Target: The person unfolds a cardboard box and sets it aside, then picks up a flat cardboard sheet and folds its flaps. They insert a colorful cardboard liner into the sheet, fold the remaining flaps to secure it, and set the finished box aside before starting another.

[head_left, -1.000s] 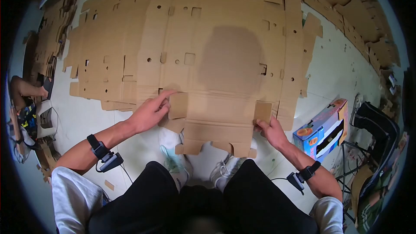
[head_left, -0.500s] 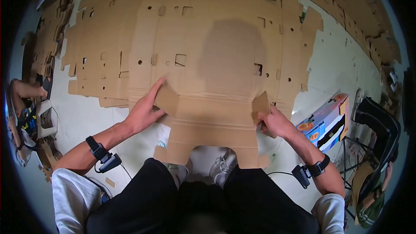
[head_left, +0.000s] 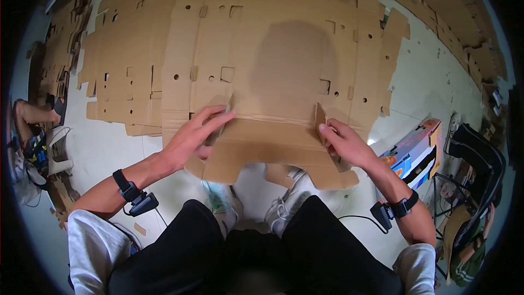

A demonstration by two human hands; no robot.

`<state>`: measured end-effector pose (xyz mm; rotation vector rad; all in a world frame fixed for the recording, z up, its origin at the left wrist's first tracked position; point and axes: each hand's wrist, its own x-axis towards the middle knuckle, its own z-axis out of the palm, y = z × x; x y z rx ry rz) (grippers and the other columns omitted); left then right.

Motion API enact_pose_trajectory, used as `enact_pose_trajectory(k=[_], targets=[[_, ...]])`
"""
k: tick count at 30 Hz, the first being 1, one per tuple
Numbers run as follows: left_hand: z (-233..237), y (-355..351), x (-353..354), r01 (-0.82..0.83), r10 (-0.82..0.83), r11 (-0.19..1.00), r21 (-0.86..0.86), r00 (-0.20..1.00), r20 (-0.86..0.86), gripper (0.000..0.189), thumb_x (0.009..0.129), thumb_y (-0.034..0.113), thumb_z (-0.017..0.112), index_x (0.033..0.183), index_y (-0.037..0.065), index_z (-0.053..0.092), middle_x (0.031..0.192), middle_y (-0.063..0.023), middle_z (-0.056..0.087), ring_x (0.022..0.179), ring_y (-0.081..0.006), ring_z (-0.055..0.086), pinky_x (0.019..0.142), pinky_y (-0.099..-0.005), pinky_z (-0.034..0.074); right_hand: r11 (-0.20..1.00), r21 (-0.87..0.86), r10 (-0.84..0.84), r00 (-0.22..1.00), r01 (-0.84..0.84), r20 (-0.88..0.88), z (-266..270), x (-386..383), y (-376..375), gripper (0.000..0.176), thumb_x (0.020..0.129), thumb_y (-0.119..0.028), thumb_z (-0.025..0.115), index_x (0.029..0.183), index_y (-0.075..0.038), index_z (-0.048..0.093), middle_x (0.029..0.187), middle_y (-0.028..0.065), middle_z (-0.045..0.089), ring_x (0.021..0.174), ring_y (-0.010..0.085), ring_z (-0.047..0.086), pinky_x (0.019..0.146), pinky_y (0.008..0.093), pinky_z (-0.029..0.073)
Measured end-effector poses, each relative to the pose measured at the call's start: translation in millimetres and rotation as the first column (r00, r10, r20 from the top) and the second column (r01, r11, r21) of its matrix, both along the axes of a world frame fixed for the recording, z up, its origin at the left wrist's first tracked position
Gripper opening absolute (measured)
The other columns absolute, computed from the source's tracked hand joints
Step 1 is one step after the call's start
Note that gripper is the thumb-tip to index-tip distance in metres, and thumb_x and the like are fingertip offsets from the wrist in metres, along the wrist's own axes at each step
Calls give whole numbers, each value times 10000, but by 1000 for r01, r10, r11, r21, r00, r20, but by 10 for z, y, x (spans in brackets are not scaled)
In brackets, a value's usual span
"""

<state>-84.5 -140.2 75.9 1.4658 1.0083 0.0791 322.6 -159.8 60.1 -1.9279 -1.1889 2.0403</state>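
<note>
A large flat cardboard box blank (head_left: pixel 284 106) with cut slots and round holes lies before me, its near panel (head_left: pixel 267 134) folded up toward me. At its left end, my left hand (head_left: pixel 194 136) grips a small side flap (head_left: pixel 231 100) that stands up, fingertips at its edge and lower fingers partly behind the cardboard. Opposite it, my right hand (head_left: pixel 345 141) pinches the right side flap (head_left: pixel 321 116) with the thumb on its inner face. The near edge strip (head_left: pixel 256 155), with a wide cut-out, tilts up above my shoes.
More flattened cardboard (head_left: pixel 131 60) lies under and left of the blank. A printed box (head_left: pixel 415 153) stands on the floor at the right, near a black chair (head_left: pixel 480 153). Cardboard stacks (head_left: pixel 464 27) line the far right. At the left edge another person's leg (head_left: pixel 35 113) shows.
The near panel and edge strip have tilted up. Both side flaps have turned more upright; my left hand has moved right and inward with its flap, while my right hand has shifted only slightly.
</note>
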Motion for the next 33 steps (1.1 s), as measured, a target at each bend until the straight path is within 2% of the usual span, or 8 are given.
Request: enact_pose_trajectory(k=[4, 7, 8, 12, 15, 20, 28, 33], targets=[[-102, 33, 56, 49, -47, 998, 45, 998, -45, 575, 1017, 173, 663, 1574, 171, 518, 1654, -114, 349, 1483, -269, 448, 1027, -336, 570, 997, 72, -24, 999, 21, 40, -132, 356, -175, 312, 1112, -323, 588, 1221, -38, 651, 940, 118, 682, 804, 236, 680, 799, 371, 558], [-172, 24, 58, 124, -109, 967, 222, 991, -80, 552, 972, 153, 681, 1515, 137, 582, 1644, -138, 401, 1440, -320, 513, 1065, -351, 546, 745, 469, 198, 829, -474, 523, -339, 754, -399, 282, 1048, -190, 625, 1310, -84, 634, 1017, 179, 658, 915, 361, 682, 865, 438, 561], [-183, 40, 55, 174, -147, 937, 302, 983, -111, 552, 954, 146, 686, 1499, 127, 598, 1643, -149, 418, 1425, -342, 536, 1084, -364, 536, 774, 380, 230, 785, -506, 575, -288, 869, -471, 474, 941, -22, 625, 1402, -127, 595, 1063, 211, 612, 1032, 422, 647, 915, 483, 550], [-198, 96, 56, 277, -203, 872, 404, 955, -217, 595, 907, 173, 722, 1490, 137, 609, 1635, -222, 454, 1418, -422, 541, 1164, -448, 481, 751, 299, 227, 656, -588, 720, -349, 1177, -764, 721, 905, 132, 533, 1556, -174, 475, 1019, 192, 595, 914, 395, 639, 884, 486, 536], [-193, 120, 66, 249, -187, 899, 361, 962, -198, 611, 916, 254, 779, 1494, 145, 613, 1604, -259, 490, 1419, -444, 546, 1183, -464, 470, 936, 215, 147, 862, -280, 486, -332, 1221, -885, 776, 884, 159, 516, 1580, -179, 469, 978, 182, 647, 861, 338, 681, 851, 428, 554], [-208, 128, 53, 236, -176, 907, 348, 965, -197, 596, 923, 251, 770, 1488, 142, 615, 1588, -265, 506, 1419, -447, 548, 1176, -460, 476, 850, 496, -27, 924, -180, 380, -359, 1317, -1057, 644, 910, 133, 549, 1499, -126, 584, 949, 132, 681, 840, 246, 689, 846, 342, 563], [-203, 141, 85, 228, -191, 898, 376, 973, -132, 502, 914, 225, 747, 1392, 104, 652, 1586, -250, 518, 1356, -452, 589, 1146, -471, 489, 867, 491, -194, 853, -82, 485, -314, 1151, -672, 329, 1090, -255, 638, 1341, -44, 656, 1250, 112, 624, 1078, 208, 643, 943, 359, 542], [-163, 180, 130, 272, -210, 873, 404, 959, -193, 444, 924, 233, 724, 1339, 87, 667, 1576, -242, 535, 1326, -460, 603, 1113, -486, 505, 919, 394, -212, 841, -2, 498, -374, 1155, -182, 410, 1061, -297, 675, 1414, -94, 629, 1022, 101, 669, 920, 207, 658, 859, 356, 540]])
